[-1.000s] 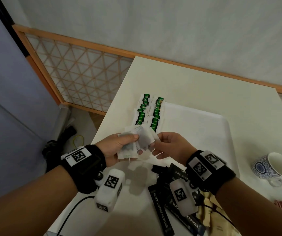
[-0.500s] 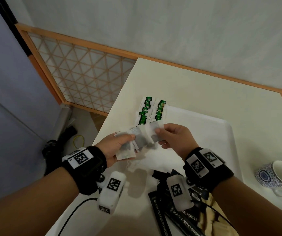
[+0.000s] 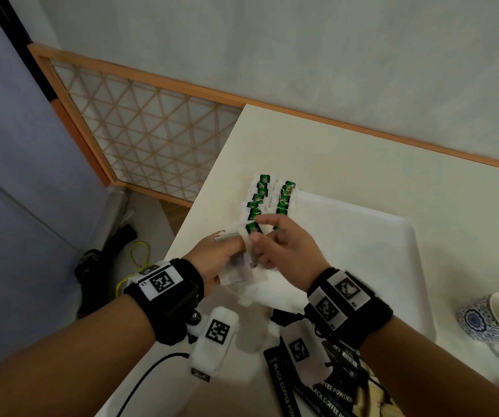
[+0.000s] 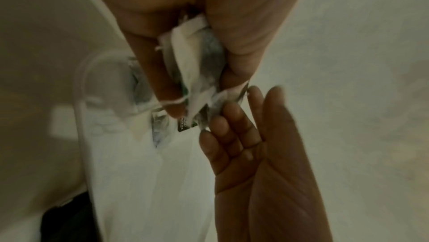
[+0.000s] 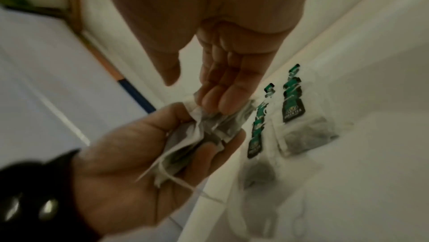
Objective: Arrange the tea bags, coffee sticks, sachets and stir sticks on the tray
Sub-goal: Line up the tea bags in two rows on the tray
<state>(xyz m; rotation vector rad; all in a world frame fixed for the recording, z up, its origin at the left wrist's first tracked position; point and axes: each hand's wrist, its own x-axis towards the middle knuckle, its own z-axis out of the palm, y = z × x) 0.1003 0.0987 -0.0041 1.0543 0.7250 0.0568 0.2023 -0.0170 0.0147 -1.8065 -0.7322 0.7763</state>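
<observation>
My left hand point(image 3: 224, 257) grips a bunch of white tea bags point(image 3: 237, 273) over the near left corner of the white tray point(image 3: 362, 242). From the right wrist, the bunch point(image 5: 209, 130) lies in the left palm point(image 5: 127, 154) under the thumb. My right hand point(image 3: 284, 248) is beside it, with straight fingers point(image 5: 223, 99) touching the top of the bunch and the thumb held apart. Two rows of tea bags with green tags point(image 3: 260, 197) lie along the tray's left edge; the rows point(image 5: 292, 99) overlap like tiles. Black coffee sticks point(image 3: 284, 383) lie below my right wrist.
A blue-patterned cup point(image 3: 489, 317) stands on the table to the right of the tray. The table's left edge point(image 3: 188, 224) drops to the floor beside a wooden lattice screen point(image 3: 139, 130). Tan packets point(image 3: 368, 398) lie among the coffee sticks.
The right hand drew a tea bag off the bunch and carried it toward the rows. Now its fingers are back on the bunch. The left hand kept holding the bunch.
</observation>
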